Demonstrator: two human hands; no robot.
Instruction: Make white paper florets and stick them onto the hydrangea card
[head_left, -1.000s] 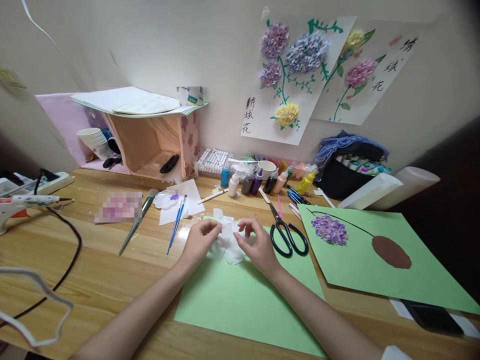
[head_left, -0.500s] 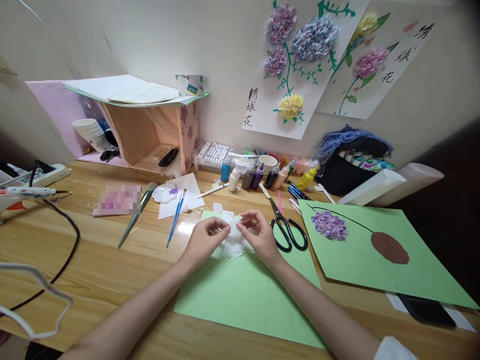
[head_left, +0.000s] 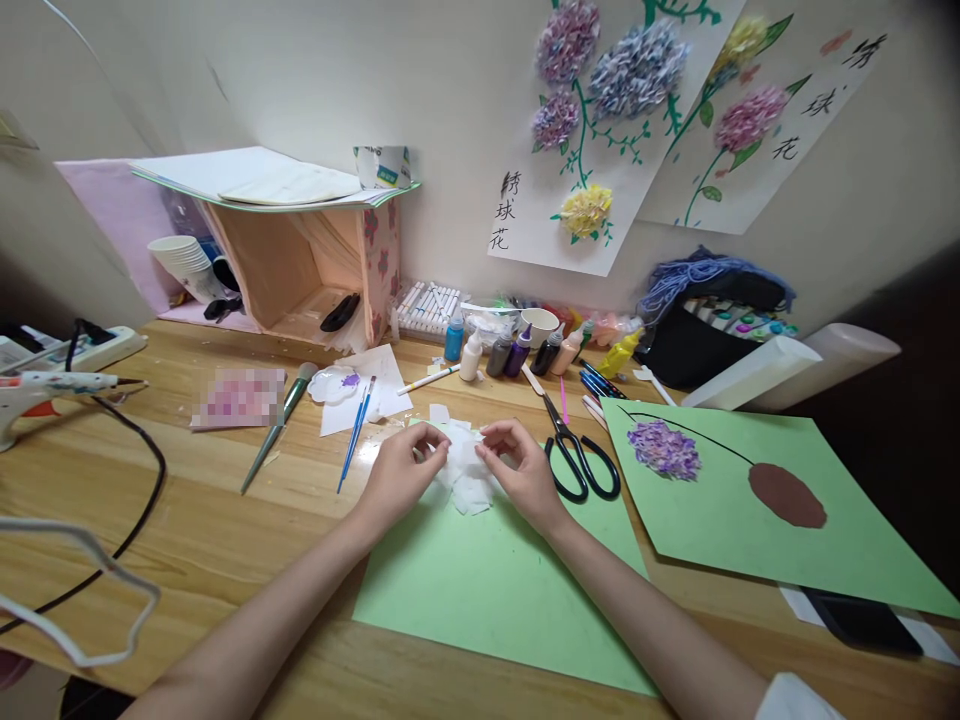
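Several thin white tissue paper pieces [head_left: 472,493] lie in a loose pile on a green sheet of card [head_left: 480,590]. Over the pile's left side is my left hand [head_left: 405,470], thumb and forefinger pinched on white tissue paper. My right hand [head_left: 523,475] faces it from the other side, its fingertips also closed on tissue. A small gap separates the two pinches, and the exact edges of the paper in them are hard to make out. Black-handled scissors [head_left: 576,462] lie just right of my right hand, partly on the green card.
Paint bottles [head_left: 517,355] stand along the back. Thin blue brushes [head_left: 355,435], a thick brush [head_left: 277,430] and a palette [head_left: 330,385] lie left. At right rests a green card with a purple flower [head_left: 664,450]. A glue gun [head_left: 45,390] and cables occupy the far left.
My left hand has shifted slightly left, so the two pinches are farther apart. My right hand stays nearly in place. The whole view has shifted a little.
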